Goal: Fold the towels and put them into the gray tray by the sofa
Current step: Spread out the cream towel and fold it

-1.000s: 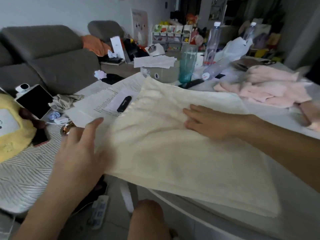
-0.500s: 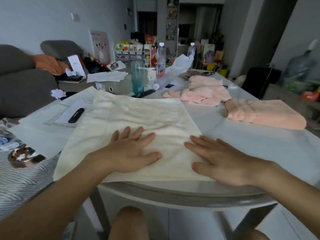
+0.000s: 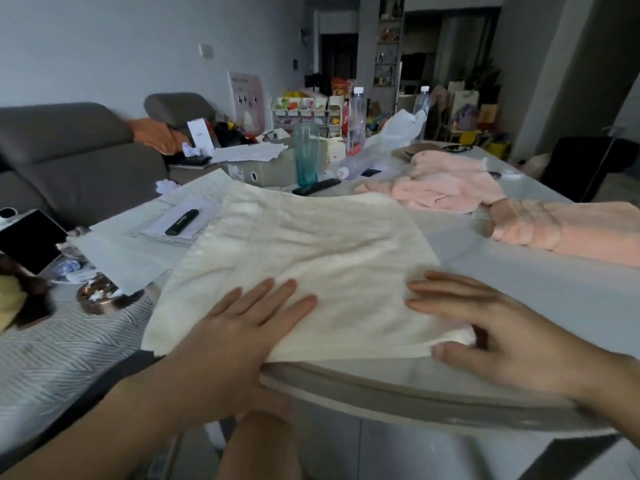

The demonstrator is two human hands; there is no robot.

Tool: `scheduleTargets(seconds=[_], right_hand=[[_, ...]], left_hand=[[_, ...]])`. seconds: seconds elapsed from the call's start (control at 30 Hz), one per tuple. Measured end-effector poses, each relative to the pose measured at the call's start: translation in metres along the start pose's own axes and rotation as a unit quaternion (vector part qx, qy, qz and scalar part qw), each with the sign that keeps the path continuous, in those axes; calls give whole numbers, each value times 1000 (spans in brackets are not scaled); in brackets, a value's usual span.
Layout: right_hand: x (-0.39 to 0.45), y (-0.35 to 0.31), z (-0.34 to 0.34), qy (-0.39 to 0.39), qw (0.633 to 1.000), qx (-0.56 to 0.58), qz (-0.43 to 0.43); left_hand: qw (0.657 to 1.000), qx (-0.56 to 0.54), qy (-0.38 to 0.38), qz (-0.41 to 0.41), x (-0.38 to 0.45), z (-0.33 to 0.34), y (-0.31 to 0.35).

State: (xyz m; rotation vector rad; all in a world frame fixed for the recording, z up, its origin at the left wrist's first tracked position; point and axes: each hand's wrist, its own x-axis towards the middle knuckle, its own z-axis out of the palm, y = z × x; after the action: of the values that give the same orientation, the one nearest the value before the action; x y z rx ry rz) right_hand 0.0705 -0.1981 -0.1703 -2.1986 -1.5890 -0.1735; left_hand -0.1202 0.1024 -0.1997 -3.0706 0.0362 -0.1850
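A cluttered living room with a gray sofa (image 3: 79, 161) lies behind the pale table (image 3: 519, 289). The cream towel (image 3: 304, 258) lies flat at the table's near edge, its long axis running away toward the far edge. The left hand (image 3: 239, 327) rests palm-down on its near part, fingers spread. The right hand (image 3: 491, 327) presses flat on the near right corner, thumb at the towel's edge. Pink towels (image 3: 485, 206) sit toward the far right.

A teal tumbler (image 3: 306, 154) is seen at upper centre, papers (image 3: 138, 244) and a black marker (image 3: 181, 217) at centre left.
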Motion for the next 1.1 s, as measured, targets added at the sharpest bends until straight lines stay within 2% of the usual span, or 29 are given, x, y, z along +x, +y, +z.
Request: scheduleTargets(seconds=[0.1, 0.23, 0.47, 0.57, 0.77, 0.83, 0.9, 0.97, 1.1], right_hand=[[6, -2, 5, 25, 999, 21, -31], [-6, 3, 5, 35, 997, 51, -46], [-27, 8, 10, 17, 997, 61, -41], [-29, 10, 11, 37, 998, 39, -26], [-31, 1, 0, 54, 998, 15, -23], [-33, 2, -2, 100, 995, -5, -12], [-34, 8, -7, 175, 983, 47, 20], [-23, 14, -21, 232, 964, 121, 52], [41, 18, -49, 339, 915, 161, 147]], left_hand=[[999, 33, 3, 23, 2, 0, -5], [999, 7, 23, 36, -11, -5, -16], [981, 12, 183, -58, -51, 4, -43], [962, -17, 264, -60, -57, 7, -51], [946, -66, 307, -83, -72, 1, -57], [938, -81, 328, -75, -75, -7, -58], [923, -103, 362, -84, -76, -16, -61], [899, -157, 395, -104, -74, -30, -65], [866, -269, 396, -146, -23, -62, -88]])
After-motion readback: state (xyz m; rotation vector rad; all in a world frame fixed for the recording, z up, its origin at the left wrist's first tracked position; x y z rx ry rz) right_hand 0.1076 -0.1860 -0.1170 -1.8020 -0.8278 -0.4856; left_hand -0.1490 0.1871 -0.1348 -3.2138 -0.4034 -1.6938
